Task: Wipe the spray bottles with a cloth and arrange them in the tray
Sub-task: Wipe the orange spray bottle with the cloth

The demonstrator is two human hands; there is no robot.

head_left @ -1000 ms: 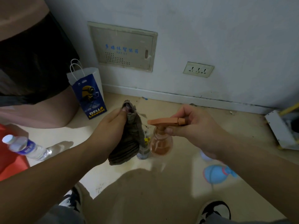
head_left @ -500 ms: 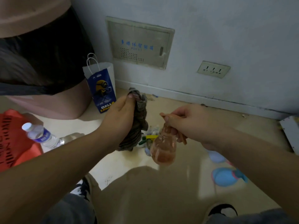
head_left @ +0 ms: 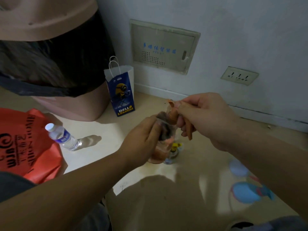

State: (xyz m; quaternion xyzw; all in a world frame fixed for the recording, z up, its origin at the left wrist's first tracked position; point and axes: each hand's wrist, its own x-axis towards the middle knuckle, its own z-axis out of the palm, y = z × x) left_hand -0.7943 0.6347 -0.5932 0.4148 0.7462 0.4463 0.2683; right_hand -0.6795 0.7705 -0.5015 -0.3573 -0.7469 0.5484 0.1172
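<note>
Closed in: cloth (head_left: 164,130) clutched in left hand (head_left: 141,139), seemingly against upright spray bottle (head_left: 159,152). Gripped topside by right hand (head_left: 205,119).

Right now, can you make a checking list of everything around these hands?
Surface: beige floor, blue marks on the right.
Job's things: orange spray bottle held up; cloth pressed against it; no tray seen.
Clutter: water bottle, red bag, blue paper bag, pink bin, small yellow-topped bottle on the floor.
Hands: left hand grips the cloth; right hand grips the orange spray bottle by its top.
Cables: nothing seen.
Surroundings: wall panel, socket.
</note>
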